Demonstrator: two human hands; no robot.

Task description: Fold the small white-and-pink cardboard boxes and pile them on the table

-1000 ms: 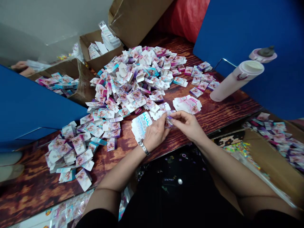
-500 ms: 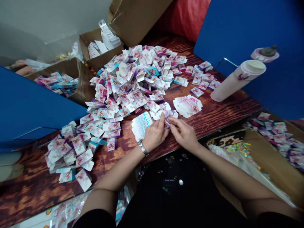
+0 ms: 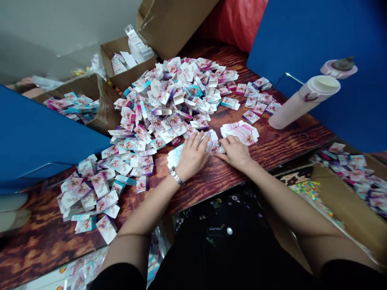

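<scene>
My left hand [image 3: 193, 156] lies with its fingers spread over flat carton blanks, partly covering a blue-and-white blank [image 3: 174, 157]. In my right hand [image 3: 237, 154], the thumb and fingers close on the right end of a small purple-and-white carton [image 3: 214, 148], which lies close to the left fingertips. Behind it, a white blank with purple print [image 3: 212, 135] shows in part. A stack of pink-and-white blanks [image 3: 238, 131] rests just beyond my right hand. Farther back spreads a large heap of small folded cartons [image 3: 175, 96], many with flaps standing up.
A pale pink bottle [image 3: 302, 104] with its lid up stands on the wood-patterned table [image 3: 199, 189]. Cardboard boxes [image 3: 107, 100] hold cartons at the left back. Blue panels [image 3: 317, 36] flank the table. Another person's hand [image 3: 27, 82] shows at far left.
My left hand has moved up and left, its fingers spreading from a pinch over the blue-and-white blank. My right hand has shifted slightly up and right, and the purple carton now lies lower and flatter.
</scene>
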